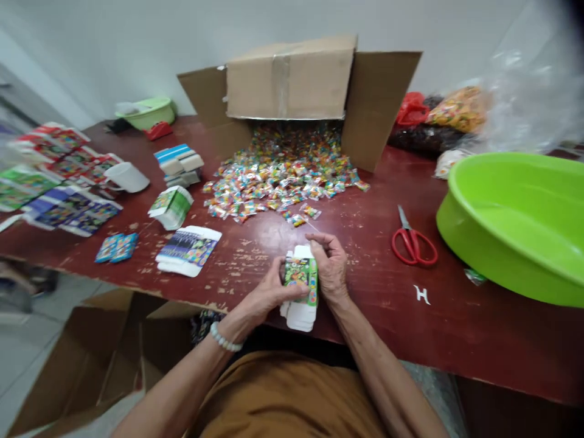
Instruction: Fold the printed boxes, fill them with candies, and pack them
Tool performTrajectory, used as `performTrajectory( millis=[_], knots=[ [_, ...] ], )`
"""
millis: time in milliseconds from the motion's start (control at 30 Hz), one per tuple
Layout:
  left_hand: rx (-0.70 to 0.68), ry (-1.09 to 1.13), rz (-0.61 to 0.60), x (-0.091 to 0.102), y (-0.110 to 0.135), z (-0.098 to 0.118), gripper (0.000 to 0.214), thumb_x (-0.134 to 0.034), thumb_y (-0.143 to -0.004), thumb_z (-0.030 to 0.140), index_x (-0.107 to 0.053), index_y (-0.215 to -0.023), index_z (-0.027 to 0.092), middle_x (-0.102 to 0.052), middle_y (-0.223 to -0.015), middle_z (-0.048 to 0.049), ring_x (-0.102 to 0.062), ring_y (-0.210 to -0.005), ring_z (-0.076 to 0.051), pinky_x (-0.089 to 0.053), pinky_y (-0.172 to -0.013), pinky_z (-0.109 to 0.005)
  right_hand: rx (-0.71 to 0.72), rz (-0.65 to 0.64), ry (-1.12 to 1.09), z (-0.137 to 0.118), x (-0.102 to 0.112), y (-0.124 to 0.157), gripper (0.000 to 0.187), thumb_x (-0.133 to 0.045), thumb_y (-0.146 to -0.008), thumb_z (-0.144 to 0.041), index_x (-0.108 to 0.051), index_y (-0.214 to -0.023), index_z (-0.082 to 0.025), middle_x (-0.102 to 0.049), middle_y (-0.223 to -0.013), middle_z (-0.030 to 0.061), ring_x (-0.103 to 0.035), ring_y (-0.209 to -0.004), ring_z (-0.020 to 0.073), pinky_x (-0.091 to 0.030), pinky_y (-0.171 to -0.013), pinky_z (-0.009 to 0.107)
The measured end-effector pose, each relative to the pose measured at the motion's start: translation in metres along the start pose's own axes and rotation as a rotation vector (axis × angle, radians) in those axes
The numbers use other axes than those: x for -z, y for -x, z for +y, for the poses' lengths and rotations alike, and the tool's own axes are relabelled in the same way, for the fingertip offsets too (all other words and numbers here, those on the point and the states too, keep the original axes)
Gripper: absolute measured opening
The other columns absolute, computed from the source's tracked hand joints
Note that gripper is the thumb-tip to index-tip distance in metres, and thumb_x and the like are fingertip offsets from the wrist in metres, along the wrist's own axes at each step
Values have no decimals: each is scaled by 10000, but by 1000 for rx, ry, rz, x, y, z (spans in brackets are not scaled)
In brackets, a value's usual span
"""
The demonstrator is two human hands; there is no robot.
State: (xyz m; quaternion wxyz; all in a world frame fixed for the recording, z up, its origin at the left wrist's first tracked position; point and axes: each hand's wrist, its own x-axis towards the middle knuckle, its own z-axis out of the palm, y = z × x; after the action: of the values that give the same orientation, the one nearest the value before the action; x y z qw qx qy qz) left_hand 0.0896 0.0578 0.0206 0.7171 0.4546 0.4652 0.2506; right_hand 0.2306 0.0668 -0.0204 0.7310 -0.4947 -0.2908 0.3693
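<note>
My left hand (274,286) is wrapped around a small bundle of flattened green-and-white cartons (301,292) at the table's near edge, its thumb across the printed front. Against the cartons' right side is my right hand (331,267), closed, with finger and thumb pinching near their upper end. A thin pale strand (312,226) sticks out above those fingers; what it is made of I cannot tell. Just beyond the hands spreads a heap of small wrapped candies (278,182), spilling from a cardboard box (292,85) lying on its side.
Left: purple flat cartons (191,248), a green carton stack (172,208), blue packets (116,247), a white mug (128,177) and colourful boxes (68,207). Right: red-handled scissors (414,243), a white scrap (422,295) and a big green basin (506,243). An open carton (100,347) stands below, left.
</note>
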Motion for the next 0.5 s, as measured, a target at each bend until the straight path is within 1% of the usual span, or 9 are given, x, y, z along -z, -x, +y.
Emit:
performTrajectory(
  millis=[67, 100, 133, 200, 233, 333, 400, 500],
  knots=[
    [-52, -71, 7, -3, -1, 0, 714, -895, -589, 272, -526, -1198, 210, -706, -1013, -49, -685, -912, -228, -550, -847, -360, -74, 15, -65, 3, 3, 1, 256, -720, -691, -361, -696, -864, -173, -735, -844, 37, -619, -658, 150, -493, -596, 266],
    [-66, -101, -9, -4, -1, -1, 721, -895, -581, 265, -547, -1211, 206, -708, -1013, -50, -680, -912, -228, -549, -845, -360, -109, 42, -84, 4, 5, 2, 259, -735, -658, -354, -688, -841, -176, -736, -841, 31, -616, -645, 144, -492, -584, 258],
    [-65, -99, 6, -6, -2, -2, 718, -903, -553, 252, -580, -1192, 198, -713, -992, -49, -680, -887, -227, -553, -827, -361, -137, 57, -82, 5, 7, 2, 262, -754, -613, -343, -674, -798, -176, -738, -839, 29, -608, -625, 137, -488, -566, 251],
    [-60, -81, 52, -8, -4, -5, 720, -919, -500, 237, -621, -1153, 180, -715, -968, -49, -679, -840, -222, -560, -782, -357, -185, 50, -76, 7, 10, 0, 301, -763, -606, -347, -676, -835, -172, -747, -903, 43, -600, -605, 127, -491, -554, 250],
    [-56, -61, 36, -8, -6, -7, 735, -913, -500, 235, -617, -1169, 176, -711, -963, -47, -676, -822, -214, -561, -758, -350, -239, -4, -87, 7, 11, -2, 343, -775, -608, -342, -675, -891, -177, -748, -958, 47, -605, -603, 126, -500, -552, 256],
    [-9, 125, 1, -6, -7, -11, 776, -887, -477, 195, -593, -1196, 175, -700, -907, -25, -661, -736, -181, -556, -680, -319, -357, -122, -116, 2, 11, -4, 451, -817, -611, -332, -647, -1006, -198, -737, -1086, 68, -657, -670, 150, -534, -576, 276],
    [20, 228, -15, -5, -3, -11, 740, -861, -471, 178, -597, -1162, 169, -695, -871, -14, -643, -679, -157, -552, -648, -298, -376, -156, -109, -5, 9, -2, 491, -839, -602, -335, -644, -1033, -206, -735, -1096, 71, -677, -717, 163, -540, -588, 273],
    [24, 240, -45, 2, 7, -5, 653, -832, -500, 192, -602, -1110, 154, -695, -860, -14, -627, -650, -133, -540, -620, -259, -393, -204, -116, -12, 4, 2, 517, -841, -621, -415, -646, -1057, -217, -741, -1065, 63, -680, -758, 175, -536, -597, 269]
  ],
)
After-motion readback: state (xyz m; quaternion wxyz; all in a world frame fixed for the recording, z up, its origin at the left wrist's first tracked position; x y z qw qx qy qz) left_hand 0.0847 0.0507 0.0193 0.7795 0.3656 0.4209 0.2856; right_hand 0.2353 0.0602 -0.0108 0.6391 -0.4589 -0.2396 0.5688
